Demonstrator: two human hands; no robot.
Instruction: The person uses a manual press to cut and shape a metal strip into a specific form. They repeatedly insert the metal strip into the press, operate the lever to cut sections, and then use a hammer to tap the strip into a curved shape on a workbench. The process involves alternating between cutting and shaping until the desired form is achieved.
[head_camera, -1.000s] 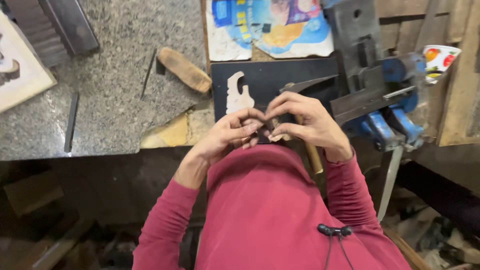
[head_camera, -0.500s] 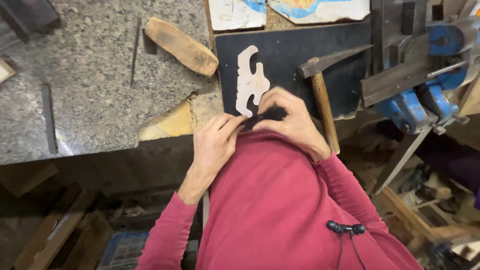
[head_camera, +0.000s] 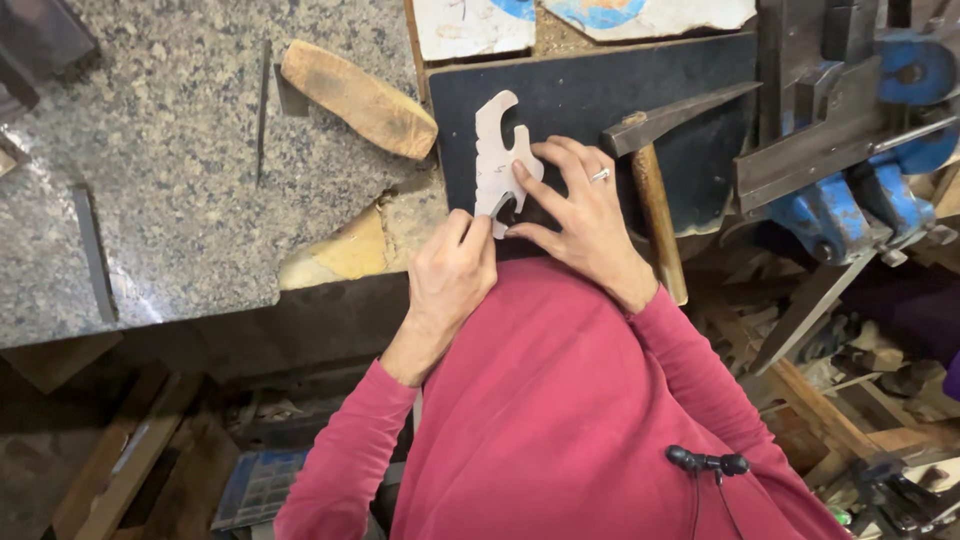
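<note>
Pale cutout pinned flat on the dark mat

The pale cutout (head_camera: 503, 152) is pressed down by the spread right hand (head_camera: 580, 215); its long axis runs away from the body. Its near end is met by the pinched left hand (head_camera: 452, 275).

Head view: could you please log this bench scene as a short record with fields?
Surface: dark rectangular mat on the workbench
Workpiece: pale flat hooked cut-out shape lying on the mat
Right hand: fingers pressing on the cut-out
Left hand: at the cut-out's lower end
Nearby: wooden-handled hammer, blue metal bench vise, granite slab
</note>
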